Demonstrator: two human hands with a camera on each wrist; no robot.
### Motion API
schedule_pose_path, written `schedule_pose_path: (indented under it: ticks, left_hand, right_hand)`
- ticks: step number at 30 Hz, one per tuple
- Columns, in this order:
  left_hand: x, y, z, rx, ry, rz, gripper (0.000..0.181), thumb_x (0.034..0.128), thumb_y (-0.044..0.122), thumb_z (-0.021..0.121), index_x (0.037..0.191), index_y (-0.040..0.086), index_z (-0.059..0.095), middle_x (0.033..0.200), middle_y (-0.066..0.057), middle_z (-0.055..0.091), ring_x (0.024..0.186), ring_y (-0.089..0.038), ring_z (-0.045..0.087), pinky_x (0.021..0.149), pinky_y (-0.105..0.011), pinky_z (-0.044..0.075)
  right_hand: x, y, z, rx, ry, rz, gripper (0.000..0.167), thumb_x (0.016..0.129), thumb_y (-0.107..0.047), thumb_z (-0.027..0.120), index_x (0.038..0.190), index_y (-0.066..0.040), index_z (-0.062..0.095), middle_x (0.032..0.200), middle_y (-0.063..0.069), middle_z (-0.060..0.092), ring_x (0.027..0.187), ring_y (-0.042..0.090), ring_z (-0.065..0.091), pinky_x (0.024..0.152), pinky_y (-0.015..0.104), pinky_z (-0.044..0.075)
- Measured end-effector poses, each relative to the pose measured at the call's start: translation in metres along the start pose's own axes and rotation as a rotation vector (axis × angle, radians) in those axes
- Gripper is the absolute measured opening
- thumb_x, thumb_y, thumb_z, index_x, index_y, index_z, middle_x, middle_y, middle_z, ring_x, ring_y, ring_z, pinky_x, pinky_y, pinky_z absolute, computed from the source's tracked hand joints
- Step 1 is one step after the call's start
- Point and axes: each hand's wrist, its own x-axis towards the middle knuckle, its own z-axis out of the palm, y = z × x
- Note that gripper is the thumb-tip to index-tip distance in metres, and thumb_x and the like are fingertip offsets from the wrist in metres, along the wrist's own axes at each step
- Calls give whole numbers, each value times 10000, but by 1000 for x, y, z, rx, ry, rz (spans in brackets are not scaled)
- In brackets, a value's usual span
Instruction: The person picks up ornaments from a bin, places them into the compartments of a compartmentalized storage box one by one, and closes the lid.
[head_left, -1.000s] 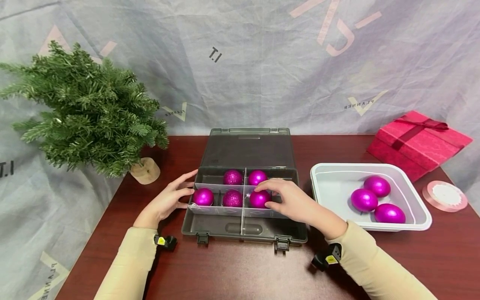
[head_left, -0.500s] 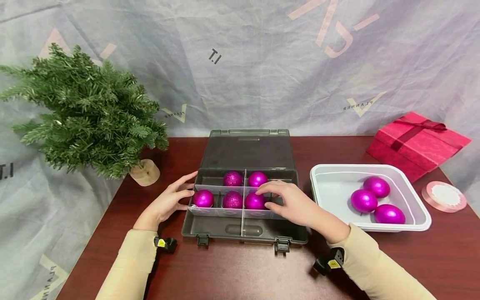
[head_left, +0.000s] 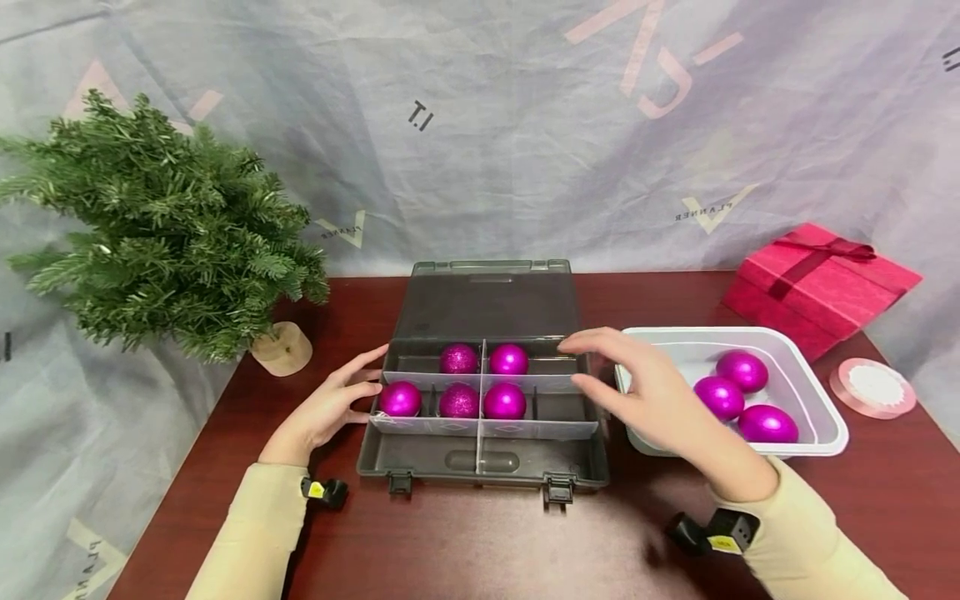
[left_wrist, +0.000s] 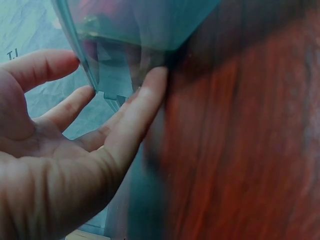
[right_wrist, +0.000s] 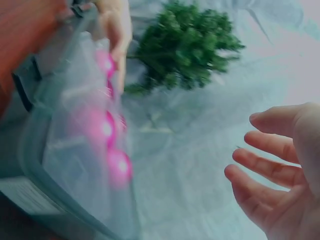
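A dark translucent divider box stands with its lid tipped back. In its back row sit a glitter ball and a shiny magenta ball. The middle row holds a shiny ball, a glitter ball and another shiny ball. With extended fingers, my left hand touches the box's left side; the left wrist view shows its fingertips against the wall. My right hand, fingers spread and holding nothing, hovers over the box's right edge, partly in front of the white tub.
Several shiny magenta balls lie in the white tub. Behind it a red gift box leans, with a pink ribbon roll at its right. A small artificial fir tree on a wooden base stands at the left.
My right hand has let go of the shiny ball in the middle row, right of the divider, and moved right. That ball shifted slightly left against the divider. My left hand stays at the box.
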Motion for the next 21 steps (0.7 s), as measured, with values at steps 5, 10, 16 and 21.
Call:
schedule_pose_path:
  ticks: [5, 10, 16, 21]
  left_hand:
    - [0, 0, -1, -2, -6, 0, 646, 1061, 110, 502, 1643, 180, 229, 1590, -284, 219, 1351, -397, 321, 888, -513, 494]
    - [1, 0, -1, 1, -6, 1, 647, 1061, 111, 504, 1643, 183, 230, 1589, -283, 216, 1347, -396, 324, 888, -517, 494]
    - [1, 1, -1, 3, -6, -3, 651, 1060, 104, 501, 1644, 180, 224, 1591, -286, 207, 1336, -391, 333, 885, -519, 493]
    - [0, 0, -1, 1, -3, -5, 651, 1060, 107, 504, 1644, 181, 226, 1590, -286, 211, 1331, -386, 335, 880, -515, 493]
  right_hand:
    - [-11, 5, -27, -55, 93, 83, 433, 821, 74, 799, 1214, -88, 717, 1182, 6, 694, 1115, 47, 609, 948, 162, 443]
    - [-30, 20, -55, -89, 136, 248, 380, 839, 38, 804, 1195, -69, 726, 1122, -84, 705, 1013, -50, 631, 883, 106, 450]
    - [-61, 53, -87, -192, 76, 450, 334, 887, -164, 819, 1212, -180, 741, 1098, -83, 719, 926, -128, 611, 808, 62, 420]
    - [-87, 80, -103, -220, -15, 505, 399, 883, -191, 825, 1264, -150, 715, 1133, -37, 701, 911, -136, 586, 768, 75, 426]
